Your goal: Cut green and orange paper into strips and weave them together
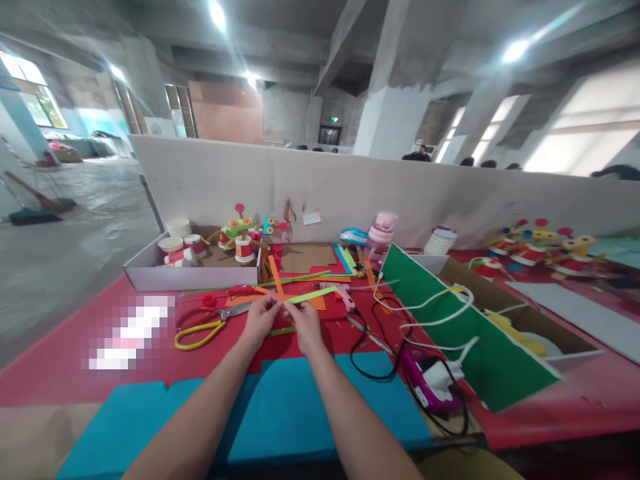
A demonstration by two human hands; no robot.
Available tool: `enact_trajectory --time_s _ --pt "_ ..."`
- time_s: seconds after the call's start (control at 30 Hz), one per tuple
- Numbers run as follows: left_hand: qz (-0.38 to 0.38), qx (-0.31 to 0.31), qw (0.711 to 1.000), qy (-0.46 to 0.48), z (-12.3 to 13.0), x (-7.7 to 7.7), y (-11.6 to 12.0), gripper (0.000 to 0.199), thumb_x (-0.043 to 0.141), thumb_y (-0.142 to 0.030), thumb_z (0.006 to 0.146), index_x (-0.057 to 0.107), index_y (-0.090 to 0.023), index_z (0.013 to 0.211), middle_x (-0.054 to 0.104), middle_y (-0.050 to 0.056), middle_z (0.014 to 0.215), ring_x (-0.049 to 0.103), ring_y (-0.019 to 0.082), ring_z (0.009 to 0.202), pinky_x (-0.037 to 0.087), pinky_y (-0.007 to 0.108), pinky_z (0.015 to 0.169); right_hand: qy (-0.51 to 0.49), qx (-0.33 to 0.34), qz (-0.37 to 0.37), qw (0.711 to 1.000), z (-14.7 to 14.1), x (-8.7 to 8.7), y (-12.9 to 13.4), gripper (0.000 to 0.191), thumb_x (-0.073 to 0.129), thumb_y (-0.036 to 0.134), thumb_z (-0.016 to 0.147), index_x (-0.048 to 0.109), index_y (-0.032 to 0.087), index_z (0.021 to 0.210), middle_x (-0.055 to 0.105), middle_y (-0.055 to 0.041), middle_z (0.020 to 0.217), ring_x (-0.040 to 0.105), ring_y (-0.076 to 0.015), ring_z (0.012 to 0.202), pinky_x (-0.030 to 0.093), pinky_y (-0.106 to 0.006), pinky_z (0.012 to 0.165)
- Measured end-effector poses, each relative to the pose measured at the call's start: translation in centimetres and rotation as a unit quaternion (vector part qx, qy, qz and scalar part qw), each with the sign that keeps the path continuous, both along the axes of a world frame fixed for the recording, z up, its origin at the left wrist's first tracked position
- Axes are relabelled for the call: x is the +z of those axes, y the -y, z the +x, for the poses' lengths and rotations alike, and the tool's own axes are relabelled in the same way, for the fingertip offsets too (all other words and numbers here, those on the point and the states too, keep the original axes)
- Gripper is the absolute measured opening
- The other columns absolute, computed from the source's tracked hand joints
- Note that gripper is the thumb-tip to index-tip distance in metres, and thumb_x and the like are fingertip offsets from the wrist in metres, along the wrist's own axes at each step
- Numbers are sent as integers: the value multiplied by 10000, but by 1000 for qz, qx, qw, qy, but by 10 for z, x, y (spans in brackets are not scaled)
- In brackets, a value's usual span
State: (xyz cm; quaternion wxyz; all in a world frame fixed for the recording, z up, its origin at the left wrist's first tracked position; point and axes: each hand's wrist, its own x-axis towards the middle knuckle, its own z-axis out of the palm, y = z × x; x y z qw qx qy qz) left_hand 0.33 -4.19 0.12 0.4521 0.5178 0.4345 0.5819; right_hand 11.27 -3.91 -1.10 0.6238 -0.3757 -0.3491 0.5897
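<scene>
Both of my hands meet above the red table covering, fingers pinched together. My right hand (305, 321) grips a light green paper strip (315, 295) that sticks out to the right. In my left hand (261, 317) the fingertips close at the place where the green strip meets an orange paper strip (275, 275); which strip they pinch is partly hidden. Left of my hands lie scissors (214, 327) with yellow handles. A pink hot glue gun (345, 296) rests on the right. Blue paper (280, 407) spreads beneath my forearms.
A white box (195, 277) with paper cups and decorated figures stands at the back left. On the right, a green-sided box (460, 333), white cables and a purple power strip (427, 383) take up space. A pink bottle (383, 235) stands by the partition (230, 170).
</scene>
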Motion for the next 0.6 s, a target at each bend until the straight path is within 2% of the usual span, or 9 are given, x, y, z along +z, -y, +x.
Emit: enact_trajectory --time_s 0.17,0.3,0.43,0.6 --pt "-18 -39 999 10 2 -1 1 361 671 -507 719 557 -165 697 547 -28 572 464 93 507 373 210 503 -5 -5 19 1000 -1 -2 -2 294 758 419 595 617 166 649 621 20 558 561 -134 535 451 -262 580" --pt "-9 -28 1000 1 3 -5 -1 398 696 -513 696 486 -178 643 503 -51 542 421 78 480 313 195 470 23 -22 3 999 -2 -3 -1 325 742 450 616 582 173 554 588 20 505 524 -120 493 425 -246 541" --pt "-4 -25 1000 -17 -2 -2 -1 399 696 -504 694 484 -180 597 480 -52 503 404 80 454 311 209 468 90 -81 16 992 9 2 -4 341 731 480 631 619 172 537 592 3 492 526 -136 506 418 -249 540" --pt "-9 -25 999 -24 -10 0 -2 387 698 -494 699 495 -181 598 519 -34 506 456 95 470 351 220 501 140 -163 16 977 43 8 -17 372 712 507 645 640 164 522 587 -5 478 530 -139 506 418 -255 551"
